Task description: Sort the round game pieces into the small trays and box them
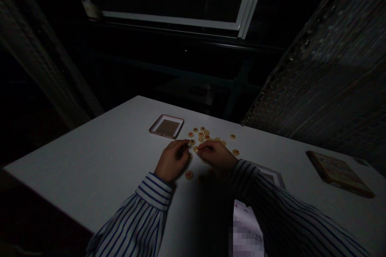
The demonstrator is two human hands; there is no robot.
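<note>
Several round wooden xiangqi pieces (201,134) with red or black characters lie in a loose cluster on the white table. My left hand (171,160) rests at the cluster's left side, fingers curved and thumb apart. Its fingertips are beside a black-marked piece (192,142), and another piece shows partly by the thumb. From the right, my right hand (218,154) reaches in with fingers pinched together at a pale piece (196,149), whose surface they partly cover. One red-marked piece (189,175) lies nearer me, below my left hand.
An open shallow box tray (152,130) sits behind my left hand. Stray pieces (235,152) lie to the right. A lit phone screen (247,225) and another tray (282,180) are partly under my right sleeve. A printed box lid (339,173) lies far right on the white table (90,160).
</note>
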